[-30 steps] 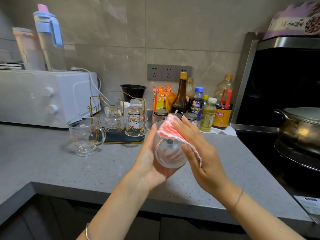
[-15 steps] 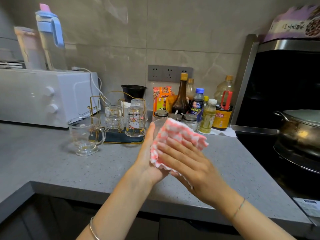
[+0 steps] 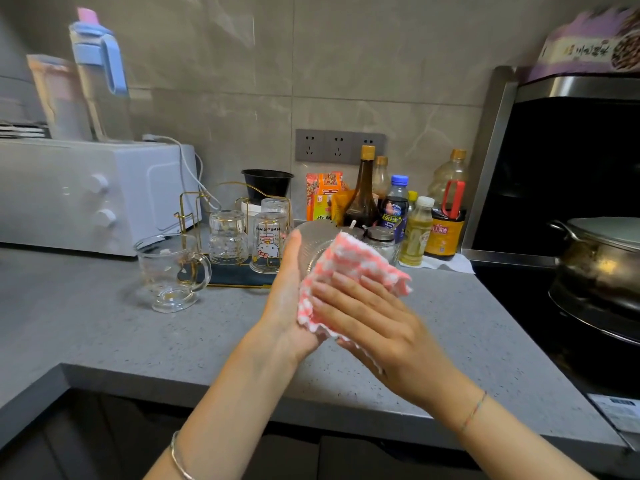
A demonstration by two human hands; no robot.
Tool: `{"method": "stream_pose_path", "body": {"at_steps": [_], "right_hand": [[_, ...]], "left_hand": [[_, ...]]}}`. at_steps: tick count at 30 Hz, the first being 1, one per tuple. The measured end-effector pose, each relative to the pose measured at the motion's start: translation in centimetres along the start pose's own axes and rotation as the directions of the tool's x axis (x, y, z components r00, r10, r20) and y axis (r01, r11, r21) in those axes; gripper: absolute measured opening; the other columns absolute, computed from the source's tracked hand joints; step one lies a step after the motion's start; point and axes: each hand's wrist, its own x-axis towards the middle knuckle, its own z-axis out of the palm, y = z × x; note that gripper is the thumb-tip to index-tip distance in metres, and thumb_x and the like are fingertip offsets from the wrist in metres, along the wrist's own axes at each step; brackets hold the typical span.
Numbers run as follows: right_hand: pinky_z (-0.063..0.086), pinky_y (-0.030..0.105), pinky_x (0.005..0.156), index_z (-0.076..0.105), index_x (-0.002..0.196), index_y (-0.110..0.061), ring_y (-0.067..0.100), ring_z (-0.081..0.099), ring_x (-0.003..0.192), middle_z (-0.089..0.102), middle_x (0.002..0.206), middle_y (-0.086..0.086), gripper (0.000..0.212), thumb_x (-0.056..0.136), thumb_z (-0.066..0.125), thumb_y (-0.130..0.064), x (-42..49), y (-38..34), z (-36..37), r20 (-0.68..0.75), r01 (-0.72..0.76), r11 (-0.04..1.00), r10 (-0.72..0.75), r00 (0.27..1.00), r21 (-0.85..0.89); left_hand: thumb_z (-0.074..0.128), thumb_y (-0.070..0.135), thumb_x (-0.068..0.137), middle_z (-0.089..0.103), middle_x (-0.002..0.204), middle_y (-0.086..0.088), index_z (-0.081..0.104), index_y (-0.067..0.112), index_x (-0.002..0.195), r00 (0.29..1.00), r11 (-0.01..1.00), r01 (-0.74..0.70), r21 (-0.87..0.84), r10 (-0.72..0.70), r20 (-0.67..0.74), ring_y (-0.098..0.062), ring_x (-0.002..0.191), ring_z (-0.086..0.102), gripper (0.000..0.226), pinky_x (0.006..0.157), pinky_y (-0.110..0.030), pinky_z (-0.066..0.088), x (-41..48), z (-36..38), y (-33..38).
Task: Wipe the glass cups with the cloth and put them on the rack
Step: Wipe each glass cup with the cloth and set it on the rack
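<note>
Here left hand (image 3: 287,299) grips glass cup (image 3: 313,242); flat right hand (image 3: 374,317) presses cloth (image 3: 356,261) onto it.

The left hand (image 3: 287,299) holds a glass cup (image 3: 311,244) above the table (image 3: 104,341). The right hand (image 3: 374,323), fingers straight, presses a pink checked cloth (image 3: 353,268) against it.

One view — camera on my head, wide-angle, facing forward and down. My left hand (image 3: 287,306) and right hand (image 3: 374,327) sit close, mid-frame; countertop (image 3: 467,341) beneath them, tiled wall (image 3: 346,64) beyond — forearms enter from below.
</note>
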Motion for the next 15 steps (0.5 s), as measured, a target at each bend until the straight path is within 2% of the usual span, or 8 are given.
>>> {"method": "stream_pose_path", "body": {"at_steps": [4, 8, 10, 13, 15], "right_hand": [[0.02, 0.035, 0.118, 0.035, 0.14, -0.009, 0.016, 0.026, 0.143, 0.036, 0.147, 0.003, 0.049, 0.094, 0.054, -0.014, 1.1, 0.8, -0.8, -0.065, -0.055, 0.998, 0.052, 0.997, -0.043], [0.022, 0.036, 0.118, 0.038, 0.138, -0.006, 0.018, 0.026, 0.143, 0.037, 0.146, 0.006, 0.042, 0.099, 0.049, -0.017, 0.7, 1.2, -1.0, -0.081, -0.083, 0.996, 0.081, 0.993, -0.022], [0.023, 0.038, 0.117, 0.04, 0.138, -0.008, 0.019, 0.029, 0.143, 0.039, 0.146, 0.006, 0.042, 0.098, 0.05, -0.018, 0.2, 0.9, -0.6, -0.05, -0.039, 0.999, 0.037, 0.998, -0.021], [0.023, 0.039, 0.117, 0.042, 0.137, -0.009, 0.019, 0.031, 0.141, 0.039, 0.146, 0.004, 0.043, 0.098, 0.053, -0.018, -0.3, 0.7, -0.3, -0.019, 0.023, 0.998, -0.024, 1.0, -0.051], [0.02, 0.04, 0.118, 0.042, 0.137, -0.01, 0.018, 0.031, 0.142, 0.04, 0.145, 0.003, 0.043, 0.097, 0.053, -0.018, 0.0, 0.6, -0.6, -0.038, 0.023, 0.998, -0.025, 0.999, -0.059]], "left_hand": [[0.046, 0.064, 0.089, 0.074, 0.09, -0.018, 0.062, -0.001, 0.12, 0.998, 0.998, -0.035, -0.054, 0.038, 0.059, -0.027, 0.075, 0.073, 0.074, 0.062, -0.035, 0.062, -0.4, 0.4, -0.8], [0.047, 0.066, 0.088, 0.072, 0.103, -0.023, 0.057, -0.001, 0.128, 0.998, 0.993, -0.054, -0.102, 0.056, 0.023, -0.03, 0.078, 0.073, 0.078, 0.061, -0.036, 0.062, -0.2, 0.2, -0.4], [0.049, 0.068, 0.085, 0.07, 0.109, -0.024, 0.056, -0.003, 0.128, 0.999, 0.995, -0.04, -0.089, 0.043, 0.03, -0.032, 0.085, 0.073, 0.083, 0.066, -0.04, 0.062, 0.0, -0.1, -0.2], [0.052, 0.068, 0.083, 0.067, 0.117, -0.024, 0.058, -0.003, 0.127, 0.998, 0.998, -0.043, -0.051, 0.045, 0.042, -0.034, 0.102, 0.069, 0.084, 0.082, -0.047, 0.058, 0.5, -0.7, -0.4], [0.049, 0.069, 0.084, 0.067, 0.118, -0.023, 0.058, -0.002, 0.127, 0.996, 0.998, -0.057, 0.009, 0.056, 0.072, -0.034, 0.105, 0.067, 0.083, 0.087, -0.045, 0.056, 0.7, -0.8, -0.7]]}}
